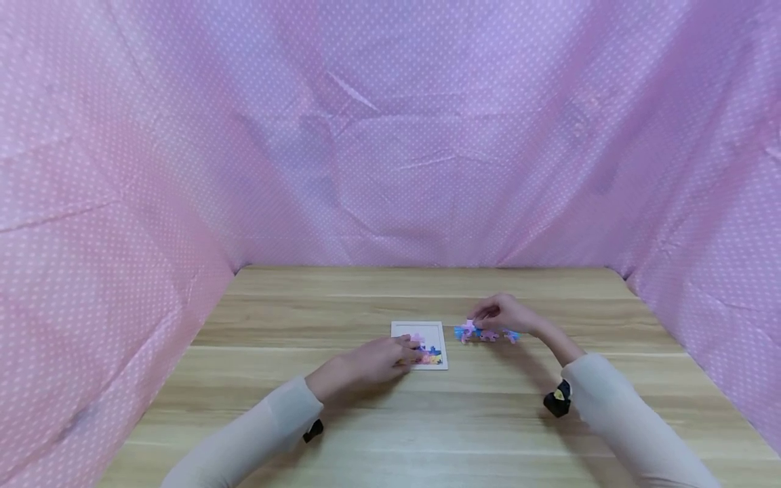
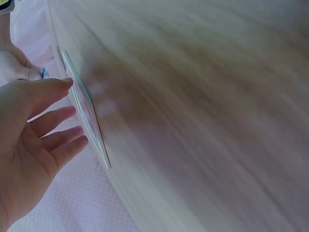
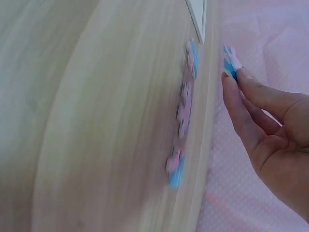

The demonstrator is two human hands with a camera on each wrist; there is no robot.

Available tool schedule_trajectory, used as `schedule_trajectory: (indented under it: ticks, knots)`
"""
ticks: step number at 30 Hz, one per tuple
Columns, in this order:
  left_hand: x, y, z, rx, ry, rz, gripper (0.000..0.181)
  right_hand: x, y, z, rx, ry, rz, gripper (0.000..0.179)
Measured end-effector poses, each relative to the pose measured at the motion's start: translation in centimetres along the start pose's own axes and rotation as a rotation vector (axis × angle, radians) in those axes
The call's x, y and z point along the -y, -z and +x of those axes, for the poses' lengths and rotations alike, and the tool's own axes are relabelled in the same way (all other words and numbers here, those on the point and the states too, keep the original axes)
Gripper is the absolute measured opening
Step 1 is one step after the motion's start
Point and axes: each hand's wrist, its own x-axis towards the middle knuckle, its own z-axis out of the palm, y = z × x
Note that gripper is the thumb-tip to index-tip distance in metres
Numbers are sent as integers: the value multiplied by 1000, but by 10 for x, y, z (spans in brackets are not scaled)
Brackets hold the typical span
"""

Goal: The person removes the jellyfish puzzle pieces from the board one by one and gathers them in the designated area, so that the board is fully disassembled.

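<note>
A white puzzle tray (image 1: 433, 335) lies on the table, its near part filled with colourful joined pieces (image 1: 432, 356) and a pink piece (image 1: 417, 337) farther up. My left hand (image 1: 381, 359) is at the tray's left side with fingers extended over it; in the left wrist view the thumb (image 2: 53, 89) reaches its edge. My right hand (image 1: 509, 316) pinches a pink-and-blue jigsaw piece (image 3: 231, 62) between thumb and index finger, raised above the table. Below it, loose jigsaw pieces in pink (image 3: 185, 111) and pink-and-blue (image 3: 175, 169) lie in a row right of the tray.
The wooden table (image 1: 390, 434) has a light striped grain. Pink polka-dot cloth (image 1: 390, 169) hangs around its back and sides. Dark wrist devices (image 1: 557, 400) sit under both cream sleeves (image 1: 622, 413).
</note>
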Motion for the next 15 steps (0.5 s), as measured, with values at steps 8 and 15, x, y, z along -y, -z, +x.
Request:
schedule_trajectory:
  ticks: [8, 15]
  knots:
    - [5, 3, -11, -7, 23, -49, 35, -15, 12, -28, 16, -46, 116, 22]
    - [7, 2, -15, 2, 35, -54, 36, -21, 15, -51, 21, -104, 128, 18]
